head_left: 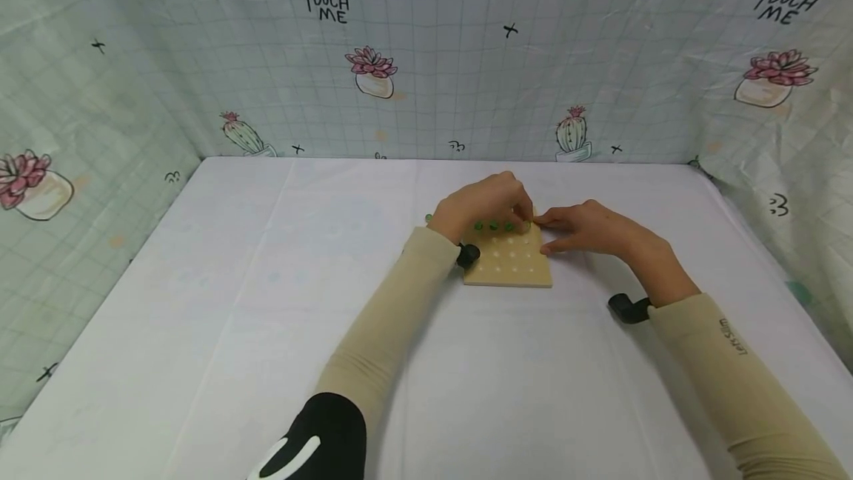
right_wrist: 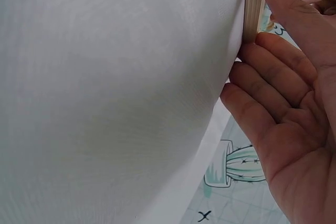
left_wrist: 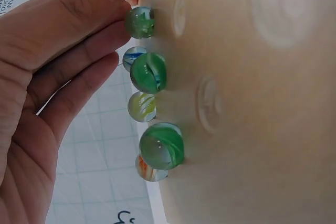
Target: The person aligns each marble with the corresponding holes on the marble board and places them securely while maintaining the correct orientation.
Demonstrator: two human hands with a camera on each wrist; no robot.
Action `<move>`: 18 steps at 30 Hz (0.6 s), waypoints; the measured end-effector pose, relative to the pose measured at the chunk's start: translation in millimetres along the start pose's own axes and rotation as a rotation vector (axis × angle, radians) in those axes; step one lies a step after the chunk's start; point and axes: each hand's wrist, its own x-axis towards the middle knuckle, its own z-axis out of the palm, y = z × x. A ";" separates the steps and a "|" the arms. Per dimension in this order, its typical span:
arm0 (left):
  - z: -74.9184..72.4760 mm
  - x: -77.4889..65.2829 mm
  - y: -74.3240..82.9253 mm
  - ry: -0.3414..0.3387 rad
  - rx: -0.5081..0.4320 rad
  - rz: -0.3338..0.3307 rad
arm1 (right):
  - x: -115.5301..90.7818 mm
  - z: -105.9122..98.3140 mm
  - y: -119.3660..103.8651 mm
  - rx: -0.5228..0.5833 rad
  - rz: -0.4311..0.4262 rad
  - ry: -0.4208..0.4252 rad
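A light wooden board (head_left: 508, 278) with rows of shallow round hollows lies on the white table. Several green-swirled marbles stand in a row across it, such as one green marble (left_wrist: 161, 146) in the left wrist view. My left hand (head_left: 486, 202) reaches over the board's far part and pinches a marble near the right edge, mostly hidden by the fingertips. My right hand (head_left: 589, 228) touches that right edge with thumb and fingertips; in the right wrist view its fingers (right_wrist: 270, 85) lie fairly straight against the board's side (right_wrist: 254, 11).
Behind the green row, the left wrist view shows a blue-swirled marble (left_wrist: 132, 59), a yellow one (left_wrist: 142, 106) and an orange one (left_wrist: 149, 169). Another marble (head_left: 429, 218) shows just left of my left wrist. A patterned cloth (head_left: 433, 95) hangs behind the table.
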 end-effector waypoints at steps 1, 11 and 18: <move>0.6 0.2 0.0 -0.002 0.002 -0.003 | 0.1 0.3 0.2 -0.001 -0.001 0.001; 0.2 -0.4 2.6 0.001 0.005 -0.017 | -0.9 1.2 -0.4 0.006 -0.006 0.006; -0.9 -1.9 0.2 0.024 -0.003 -0.014 | -1.6 0.2 -0.2 0.001 -0.014 0.000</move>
